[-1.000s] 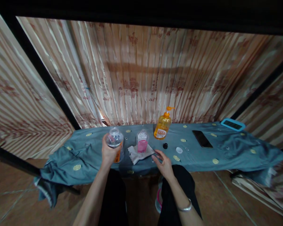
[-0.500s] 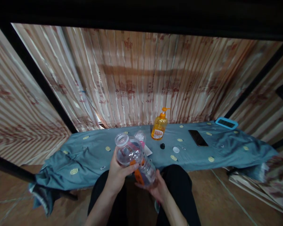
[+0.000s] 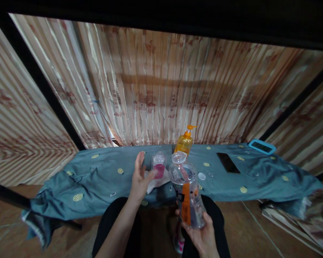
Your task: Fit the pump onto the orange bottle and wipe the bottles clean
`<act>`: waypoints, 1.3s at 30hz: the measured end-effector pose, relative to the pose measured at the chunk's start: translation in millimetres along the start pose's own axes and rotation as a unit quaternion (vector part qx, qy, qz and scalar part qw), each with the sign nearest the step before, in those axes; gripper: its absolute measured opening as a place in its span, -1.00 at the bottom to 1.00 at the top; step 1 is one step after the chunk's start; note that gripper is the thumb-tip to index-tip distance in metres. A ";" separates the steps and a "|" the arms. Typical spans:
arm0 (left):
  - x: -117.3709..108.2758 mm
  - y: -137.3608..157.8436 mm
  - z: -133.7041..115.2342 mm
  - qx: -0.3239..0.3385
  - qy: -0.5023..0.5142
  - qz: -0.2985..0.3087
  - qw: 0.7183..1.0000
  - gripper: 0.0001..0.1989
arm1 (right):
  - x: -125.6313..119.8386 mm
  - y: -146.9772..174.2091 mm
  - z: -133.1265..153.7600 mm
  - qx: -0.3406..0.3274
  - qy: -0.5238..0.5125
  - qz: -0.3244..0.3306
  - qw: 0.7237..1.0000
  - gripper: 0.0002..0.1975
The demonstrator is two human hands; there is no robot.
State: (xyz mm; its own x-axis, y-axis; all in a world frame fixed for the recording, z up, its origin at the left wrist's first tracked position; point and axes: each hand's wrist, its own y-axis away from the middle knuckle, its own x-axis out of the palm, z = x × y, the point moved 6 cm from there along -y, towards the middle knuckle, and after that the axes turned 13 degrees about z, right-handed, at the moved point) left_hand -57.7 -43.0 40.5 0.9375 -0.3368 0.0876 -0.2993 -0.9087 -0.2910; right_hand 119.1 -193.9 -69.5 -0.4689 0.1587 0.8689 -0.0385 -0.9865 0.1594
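My right hand [image 3: 201, 233] is wrapped round the lower part of a large clear plastic bottle [image 3: 173, 175] with an orange label and an uncapped mouth. The bottle is tilted slightly, its neck pointing away from me. My left hand [image 3: 140, 181] is empty, with fingers apart, just left of a small clear bottle [image 3: 159, 170] with a pink label. That small bottle stands on the cloth-covered surface beside a crumpled white cloth or tissue [image 3: 157, 182]. Behind the large bottle, an orange pump bottle [image 3: 183, 143] is partly hidden.
The surface has a blue-green cloth [image 3: 104, 179] with yellow prints. A white disc [image 3: 201, 176], a dark phone [image 3: 228, 163] and a blue-framed digital clock [image 3: 262, 147] lie to the right. Below, between my knees, is a pink-labelled bottle [image 3: 179, 245]. Striped curtains [image 3: 150, 89] hang behind.
My left hand has let go of the large bottle and moved toward the small pink-labelled bottle. My right hand has shifted the large bottle to the right and turned it more upright.
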 end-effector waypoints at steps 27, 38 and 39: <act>12.5 -43.2 47.9 0.062 -0.245 0.052 0.966 -0.47 | -7.7 12.5 26.0 -0.058 0.113 -0.151 0.980 -0.52; 15.5 -44.3 55.8 0.063 -0.245 0.055 0.966 -0.50 | -11.4 23.5 35.6 -0.065 0.144 -0.178 0.971 -0.53; 15.8 -44.4 56.3 0.063 -0.245 0.057 0.966 -0.50 | -10.5 24.1 35.8 -0.064 0.146 -0.177 0.971 -0.53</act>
State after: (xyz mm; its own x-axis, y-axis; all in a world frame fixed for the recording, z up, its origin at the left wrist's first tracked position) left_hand -19.6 6.0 1.2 0.8803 -0.2487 -0.4041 -0.4112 -0.8249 -0.3880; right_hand 154.7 -217.8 -58.0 -0.6359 0.4895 0.5966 -0.3437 -0.8718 0.3490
